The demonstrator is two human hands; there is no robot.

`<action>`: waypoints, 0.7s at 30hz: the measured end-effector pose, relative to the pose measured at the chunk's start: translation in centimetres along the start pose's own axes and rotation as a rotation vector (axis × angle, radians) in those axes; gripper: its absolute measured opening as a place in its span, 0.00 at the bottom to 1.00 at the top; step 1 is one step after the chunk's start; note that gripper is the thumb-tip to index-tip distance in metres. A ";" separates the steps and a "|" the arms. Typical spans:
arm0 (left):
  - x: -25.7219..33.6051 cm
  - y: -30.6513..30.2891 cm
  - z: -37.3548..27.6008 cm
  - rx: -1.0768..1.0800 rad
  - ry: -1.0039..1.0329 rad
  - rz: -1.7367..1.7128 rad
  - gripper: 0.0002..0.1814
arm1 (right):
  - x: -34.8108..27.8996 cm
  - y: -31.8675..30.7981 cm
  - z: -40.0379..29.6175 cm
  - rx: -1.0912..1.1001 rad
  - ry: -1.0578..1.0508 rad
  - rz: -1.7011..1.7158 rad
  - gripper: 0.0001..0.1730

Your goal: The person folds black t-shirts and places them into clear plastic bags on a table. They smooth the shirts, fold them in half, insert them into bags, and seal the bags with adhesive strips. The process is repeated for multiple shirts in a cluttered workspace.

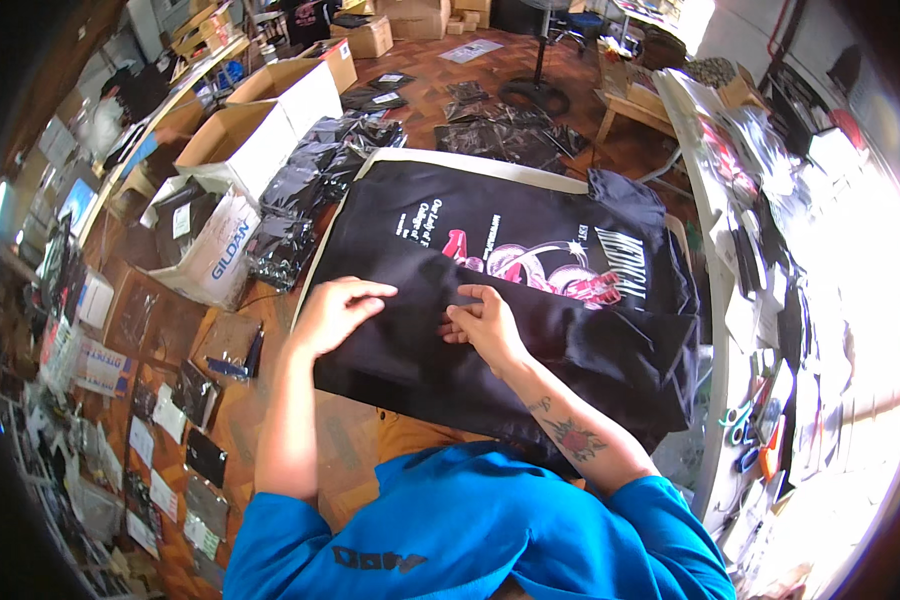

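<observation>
A black T-shirt lies spread over a small table with a white edge. Its chest bears a pink and white print with lettering. The near side of the shirt is folded over as a black flap, which covers part of the print. My left hand is over the shirt's left part, thumb and fingers apart, holding nothing. My right hand is over the flap near its left end, fingers loosely bent and with no cloth visible between them. Whether either hand touches the cloth is hard to tell.
Bagged black garments lie on the parquet floor beyond the table. Open cardboard boxes stand at the left, with more packets on the floor nearby. At the right, a long bench carries clothing, plastic bags and scissors.
</observation>
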State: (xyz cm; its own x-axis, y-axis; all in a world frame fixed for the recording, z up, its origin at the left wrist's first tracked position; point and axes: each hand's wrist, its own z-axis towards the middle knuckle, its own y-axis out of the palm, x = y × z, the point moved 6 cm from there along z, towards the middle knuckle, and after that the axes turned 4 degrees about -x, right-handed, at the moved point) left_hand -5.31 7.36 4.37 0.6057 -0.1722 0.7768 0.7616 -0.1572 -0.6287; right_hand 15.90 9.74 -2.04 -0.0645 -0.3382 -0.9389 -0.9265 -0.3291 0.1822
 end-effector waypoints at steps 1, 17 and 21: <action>0.7 -1.7 0.0 0.026 -0.049 0.100 0.12 | -0.5 -0.1 -0.7 -0.055 -0.064 0.089 0.21; 17.7 3.0 6.4 0.059 0.383 0.052 0.16 | 0.6 -11.8 -7.2 0.151 0.012 0.379 0.15; 13.1 8.7 6.4 0.128 0.398 0.428 0.28 | -1.5 -15.0 -10.5 0.284 -0.207 0.149 0.13</action>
State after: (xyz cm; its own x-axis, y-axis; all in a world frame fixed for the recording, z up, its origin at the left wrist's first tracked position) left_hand 10.71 9.93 9.35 0.7506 -0.5493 0.3672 0.5058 0.1201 -0.8542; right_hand 33.78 5.89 -0.26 -0.2524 -0.1692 -0.9527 -0.9654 -0.0225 0.2597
